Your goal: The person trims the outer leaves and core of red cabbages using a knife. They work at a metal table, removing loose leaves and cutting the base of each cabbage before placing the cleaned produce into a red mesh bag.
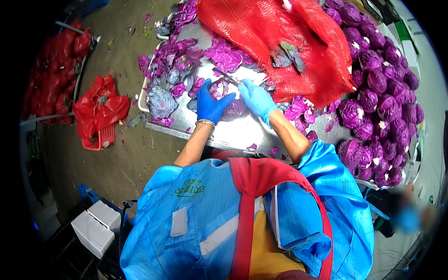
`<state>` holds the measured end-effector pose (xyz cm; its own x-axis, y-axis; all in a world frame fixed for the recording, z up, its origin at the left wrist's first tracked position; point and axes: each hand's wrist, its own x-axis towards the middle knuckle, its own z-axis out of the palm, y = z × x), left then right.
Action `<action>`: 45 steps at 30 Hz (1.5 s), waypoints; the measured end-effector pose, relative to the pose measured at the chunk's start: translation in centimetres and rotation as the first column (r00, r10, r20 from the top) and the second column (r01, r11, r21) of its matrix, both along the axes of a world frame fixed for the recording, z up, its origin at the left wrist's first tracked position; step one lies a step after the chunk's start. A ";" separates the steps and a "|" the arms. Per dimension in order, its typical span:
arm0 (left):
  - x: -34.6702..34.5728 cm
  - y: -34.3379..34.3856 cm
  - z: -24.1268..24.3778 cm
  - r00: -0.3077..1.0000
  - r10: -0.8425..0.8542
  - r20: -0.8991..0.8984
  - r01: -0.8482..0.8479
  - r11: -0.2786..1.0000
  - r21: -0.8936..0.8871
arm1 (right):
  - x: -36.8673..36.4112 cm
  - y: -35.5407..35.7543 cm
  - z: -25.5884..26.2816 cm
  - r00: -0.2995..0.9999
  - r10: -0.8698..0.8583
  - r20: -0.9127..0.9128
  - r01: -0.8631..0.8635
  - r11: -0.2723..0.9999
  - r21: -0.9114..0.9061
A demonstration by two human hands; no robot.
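Note:
Both my hands wear blue gloves over a metal table (168,120). My left hand (212,104), in the darker glove, grips the left side of a red cabbage (235,109) lying on the table. My right hand (256,99), in the lighter glove, holds a knife (225,76) just above the cabbage; its dark blade points up and left. Loose purple leaves (224,54) lie beyond my hands. The underside of the cabbage and part of the knife's handle are hidden.
A red mesh sack (301,38) lies across the table's far side. Trimmed red cabbages (378,84) are piled at right. A leaf-filled white crate (143,96) stands left of my hands. On the floor are a red basket (105,136) and filled sacks (52,73). A person (406,213) is at lower right.

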<state>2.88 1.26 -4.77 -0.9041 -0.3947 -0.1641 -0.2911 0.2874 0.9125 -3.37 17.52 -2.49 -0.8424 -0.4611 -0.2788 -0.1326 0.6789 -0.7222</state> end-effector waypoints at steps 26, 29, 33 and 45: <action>1.2 0.4 -1.8 0.913 -0.296 -0.280 0.188 0.917 -0.353 | -2.3 3.3 -9.4 0.895 -0.441 0.070 0.445 0.894 -0.053; 1.0 -3.3 -1.1 0.943 -0.292 -0.162 0.305 0.951 0.057 | -1.3 3.2 -6.2 0.831 -0.373 0.413 0.489 0.844 -0.222; 0.9 -5.9 -1.1 0.938 -0.272 -0.215 0.311 0.935 0.173 | 0.6 2.9 -4.2 0.701 -0.378 0.604 0.653 0.682 -0.331; 5.2 -2.9 -1.0 0.945 0.205 -0.255 -0.220 0.975 -0.033 | 4.4 1.7 -3.3 0.871 -0.375 0.317 0.490 0.629 -0.603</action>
